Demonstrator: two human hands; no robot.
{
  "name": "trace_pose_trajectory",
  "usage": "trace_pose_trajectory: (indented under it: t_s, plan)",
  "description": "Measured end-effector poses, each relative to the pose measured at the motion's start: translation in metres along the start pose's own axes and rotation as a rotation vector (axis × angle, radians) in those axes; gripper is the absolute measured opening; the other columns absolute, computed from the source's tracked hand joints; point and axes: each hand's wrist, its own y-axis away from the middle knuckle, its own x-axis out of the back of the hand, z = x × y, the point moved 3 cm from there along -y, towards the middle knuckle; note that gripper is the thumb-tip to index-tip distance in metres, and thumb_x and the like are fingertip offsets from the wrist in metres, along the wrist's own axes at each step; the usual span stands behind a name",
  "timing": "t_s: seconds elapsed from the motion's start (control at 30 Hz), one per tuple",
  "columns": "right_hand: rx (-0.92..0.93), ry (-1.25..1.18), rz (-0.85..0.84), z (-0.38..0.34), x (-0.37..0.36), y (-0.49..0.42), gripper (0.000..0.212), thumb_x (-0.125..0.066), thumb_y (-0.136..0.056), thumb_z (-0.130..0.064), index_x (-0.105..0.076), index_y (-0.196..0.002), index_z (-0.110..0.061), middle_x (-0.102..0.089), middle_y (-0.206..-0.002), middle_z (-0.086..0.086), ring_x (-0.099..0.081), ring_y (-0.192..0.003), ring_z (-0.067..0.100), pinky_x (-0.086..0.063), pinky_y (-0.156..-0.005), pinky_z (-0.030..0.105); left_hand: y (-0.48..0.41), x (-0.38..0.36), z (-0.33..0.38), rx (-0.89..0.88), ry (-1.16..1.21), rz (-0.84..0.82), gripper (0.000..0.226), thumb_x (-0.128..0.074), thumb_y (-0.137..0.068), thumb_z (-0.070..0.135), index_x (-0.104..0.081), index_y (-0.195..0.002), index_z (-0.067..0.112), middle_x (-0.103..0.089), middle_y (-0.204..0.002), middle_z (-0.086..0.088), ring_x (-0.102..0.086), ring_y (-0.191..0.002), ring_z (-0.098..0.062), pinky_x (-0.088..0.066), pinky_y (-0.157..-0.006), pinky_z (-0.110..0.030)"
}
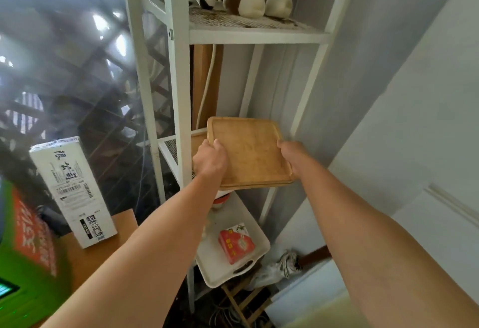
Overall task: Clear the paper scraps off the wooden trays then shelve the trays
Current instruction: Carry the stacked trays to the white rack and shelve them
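Two wooden trays (248,151), two hands (210,161), one white shelf rack (178,73), one white box (72,192)

Both hands — left hand (210,159), right hand (292,154) — gripping wooden tray (248,151), white shelf (178,68)

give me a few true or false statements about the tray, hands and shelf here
1. Both hands hold the tray. True: the left hand grips its left edge and the right hand its right edge.
2. Paper scraps lie on the tray. False: its top face is bare.
3. The tray already lies flat on the shelf. False: it is held tilted in front of the rack, partly over the shelf.
4. A red box lies in a white tray lower down. True.
5. The top shelf holds nothing. False: soft toys sit on it.
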Motion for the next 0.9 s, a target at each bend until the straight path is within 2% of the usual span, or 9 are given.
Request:
trace_pose_trajectory:
  t_s: [0.17,0.33,0.47,0.63,0.8,0.9]
  plan:
    - [0.033,0.093,-0.112,-0.018,-0.021,-0.041,0.057,-0.054,-0.097,-0.036,-0.049,-0.138,0.003,-0.06,-0.132,0.02,-0.061,-0.116,0.037,-0.051,-0.099,0.051,-0.021,-0.003,-0.001,0.084,0.006,0.091,0.046,-0.035,-0.102,0.039,-0.054,-0.131,0.008,-0.059,-0.125,-0.015,-0.055,-0.115,-0.035,-0.044,-0.1,-0.048]
    - [0.017,0.152,-0.218,-0.032,-0.043,-0.075,0.058,-0.054,-0.096,-0.039,-0.049,-0.14,-0.002,-0.058,-0.137,0.017,-0.059,-0.122,0.035,-0.049,-0.102,0.051,-0.039,-0.004,-0.001,0.171,-0.002,0.17,0.046,-0.037,-0.102,0.038,-0.055,-0.128,0.005,-0.059,-0.121,-0.016,-0.057,-0.11,-0.033,-0.044,-0.093,-0.043]
    - [0.0,0.167,-0.282,-0.033,-0.064,-0.089,0.058,-0.054,-0.095,-0.037,-0.045,-0.143,-0.005,-0.057,-0.139,0.017,-0.058,-0.123,0.035,-0.048,-0.103,0.051,-0.044,-0.001,-0.01,0.259,-0.01,0.234,0.045,-0.037,-0.102,0.037,-0.053,-0.129,0.004,-0.059,-0.121,-0.017,-0.058,-0.108,-0.034,-0.047,-0.096,-0.045]
    - [0.002,0.186,-0.271,-0.023,-0.08,-0.095,0.055,-0.054,-0.096,-0.026,-0.042,-0.143,-0.001,-0.057,-0.135,0.019,-0.058,-0.118,0.037,-0.051,-0.1,0.05,-0.05,0.002,-0.019,0.326,-0.038,0.237,0.045,-0.037,-0.102,0.037,-0.05,-0.131,0.005,-0.057,-0.124,-0.016,-0.054,-0.101,-0.03,-0.041,-0.083,-0.037]
    - [0.028,0.227,-0.258,-0.024,-0.085,-0.103,0.054,-0.052,-0.097,-0.024,-0.042,-0.145,-0.001,-0.054,-0.139,0.019,-0.055,-0.122,0.036,-0.049,-0.102,0.046,-0.054,-0.002,-0.023,0.341,-0.035,0.247,0.047,-0.035,-0.102,0.039,-0.048,-0.135,0.008,-0.055,-0.127,-0.017,-0.056,-0.108,-0.033,-0.047,-0.092,-0.042]
    - [0.045,0.242,-0.254,-0.024,-0.087,-0.108,0.047,-0.051,-0.098,-0.022,-0.047,-0.139,0.001,-0.057,-0.134,0.02,-0.058,-0.117,0.036,-0.051,-0.096,0.042,-0.057,-0.003,-0.02,0.344,-0.088,0.256,0.05,-0.033,-0.102,0.039,-0.045,-0.138,0.006,-0.048,-0.134,-0.02,-0.053,-0.112,-0.035,-0.043,-0.095,-0.043]
